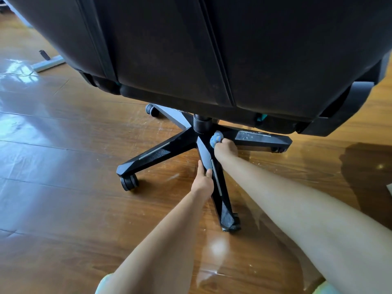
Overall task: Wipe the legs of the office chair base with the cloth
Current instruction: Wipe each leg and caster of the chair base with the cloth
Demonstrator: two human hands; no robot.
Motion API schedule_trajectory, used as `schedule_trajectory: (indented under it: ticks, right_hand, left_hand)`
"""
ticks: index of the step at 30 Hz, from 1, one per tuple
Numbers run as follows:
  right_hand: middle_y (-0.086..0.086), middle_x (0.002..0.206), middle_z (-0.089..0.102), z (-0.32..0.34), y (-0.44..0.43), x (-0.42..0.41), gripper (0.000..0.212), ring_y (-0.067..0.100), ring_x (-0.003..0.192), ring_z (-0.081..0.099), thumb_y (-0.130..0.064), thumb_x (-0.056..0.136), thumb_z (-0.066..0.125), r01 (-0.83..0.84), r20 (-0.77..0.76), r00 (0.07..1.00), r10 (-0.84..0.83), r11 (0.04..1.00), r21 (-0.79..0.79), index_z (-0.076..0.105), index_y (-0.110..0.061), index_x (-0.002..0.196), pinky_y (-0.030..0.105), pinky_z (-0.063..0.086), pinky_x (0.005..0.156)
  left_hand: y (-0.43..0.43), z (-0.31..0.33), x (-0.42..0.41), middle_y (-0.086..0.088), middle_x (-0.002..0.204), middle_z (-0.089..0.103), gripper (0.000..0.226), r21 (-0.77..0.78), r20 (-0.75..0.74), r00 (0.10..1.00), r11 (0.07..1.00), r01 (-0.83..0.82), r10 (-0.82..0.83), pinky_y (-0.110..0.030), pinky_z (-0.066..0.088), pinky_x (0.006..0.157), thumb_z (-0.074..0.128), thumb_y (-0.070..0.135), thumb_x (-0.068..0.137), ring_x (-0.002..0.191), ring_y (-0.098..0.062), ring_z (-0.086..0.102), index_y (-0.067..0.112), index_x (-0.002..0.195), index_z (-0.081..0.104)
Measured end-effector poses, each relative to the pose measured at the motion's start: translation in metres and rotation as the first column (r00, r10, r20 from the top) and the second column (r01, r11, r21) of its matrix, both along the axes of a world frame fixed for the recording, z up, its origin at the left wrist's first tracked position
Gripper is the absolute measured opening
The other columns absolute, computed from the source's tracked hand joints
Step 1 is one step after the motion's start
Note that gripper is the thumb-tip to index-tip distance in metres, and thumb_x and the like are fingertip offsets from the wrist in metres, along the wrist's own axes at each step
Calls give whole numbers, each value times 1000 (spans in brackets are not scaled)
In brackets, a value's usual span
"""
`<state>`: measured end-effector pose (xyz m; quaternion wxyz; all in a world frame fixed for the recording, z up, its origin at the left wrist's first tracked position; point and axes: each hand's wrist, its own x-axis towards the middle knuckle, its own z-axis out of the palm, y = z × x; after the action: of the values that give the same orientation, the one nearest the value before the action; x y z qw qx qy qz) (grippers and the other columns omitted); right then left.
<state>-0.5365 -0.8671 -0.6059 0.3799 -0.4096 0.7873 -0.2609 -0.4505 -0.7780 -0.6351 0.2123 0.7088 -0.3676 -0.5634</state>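
Observation:
The black star-shaped chair base [161,150] stands on castors under the big dark seat [212,49]. Its nearest leg [220,196] points toward me. My left hand [203,180] grips that leg about halfway along, thumb on top and fingers round its left side. My right hand [226,148] holds a bunched pale blue cloth [216,138] against the hub end of the same leg, beside the centre column [202,124]. The right-hand leg [261,137] shows dusty specks on top.
Glossy wooden floor [63,209] all around, with bright glare patches. A castor [129,182] sits at the front left, another [232,224] at the near leg's tip. A white table foot [47,63] lies far left. The seat overhangs the far legs.

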Motion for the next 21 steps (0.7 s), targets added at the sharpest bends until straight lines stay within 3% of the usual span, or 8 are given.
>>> schedule_trajectory:
  ticks: [5, 7, 9, 12, 14, 17, 19, 21]
  right_hand:
    - [13, 113, 65, -5, -4, -20, 27, 31, 97, 60, -13, 91, 45, -110, -52, 992, 112, 993, 45, 66, -13, 109, 29, 43, 78]
    - [17, 112, 65, -1, -4, -30, 22, 32, 100, 63, -11, 93, 48, -215, -110, 968, 227, 971, 106, 65, -10, 107, 30, 44, 78]
    - [21, 117, 65, 7, 0, -35, 27, 32, 101, 64, -10, 96, 49, -315, -175, 919, 354, 924, 216, 64, -4, 118, 32, 44, 78]
    - [21, 98, 65, 30, 6, -34, 24, 33, 92, 64, -10, 99, 48, -448, -217, 796, 565, 791, 416, 65, 1, 113, 32, 47, 68]
    - [19, 83, 64, 55, 5, -29, 24, 34, 76, 67, -12, 101, 47, -476, -277, 693, 666, 710, 519, 65, 4, 99, 31, 51, 60]
    - [14, 75, 61, 92, 0, -23, 26, 25, 59, 59, -14, 99, 46, -522, -378, 579, 723, 684, 509, 57, -4, 78, 28, 48, 54]
    - [11, 72, 59, 108, 6, -19, 25, 23, 60, 59, -14, 98, 45, -528, -433, 507, 745, 666, 527, 59, -5, 79, 27, 43, 50]
    - [12, 79, 61, 112, 10, -19, 24, 29, 78, 69, -14, 100, 45, -562, -417, 401, 816, 579, 591, 62, -3, 89, 31, 48, 56]
  left_hand:
    - [0, 2, -1, 1, 162, 45, 59, -23, 61, 996, 998, 60, -58, -49, 58, 101, 27, 35, 114, 113, -32, 68, 43, 167, 3]
    - [4, 4, -3, 2, 146, 57, 62, -30, -19, 999, 998, -47, 46, -45, 60, 94, 33, 37, 111, 94, -23, 67, 46, 167, 8]
    - [9, 11, -7, 3, 141, 58, 70, -22, -97, 985, 990, -142, 139, -41, 58, 94, 42, 39, 103, 99, -20, 67, 48, 166, 13]
    - [12, 14, -15, -2, 152, 54, 89, -26, -91, 987, 990, -135, 132, -50, 54, 106, 57, 43, 89, 122, -30, 64, 45, 165, 11]
    - [10, 13, -19, -5, 149, 53, 103, -31, 7, 997, 996, -78, 78, -46, 60, 95, 68, 40, 86, 113, -31, 67, 41, 166, 4]
    - [9, 12, -24, -11, 154, 47, 120, 23, 178, 984, 999, 29, -32, -40, 60, 81, 77, 31, 90, 113, -34, 67, 36, 165, -16]
    - [7, 15, -25, -12, 151, 51, 120, 45, 212, 975, 997, 61, -69, -41, 62, 82, 74, 26, 91, 109, -34, 68, 36, 164, -21]
    - [9, 14, -22, -10, 145, 56, 118, 34, 225, 971, 996, 77, -83, -41, 62, 81, 71, 25, 90, 105, -32, 68, 37, 164, -20]
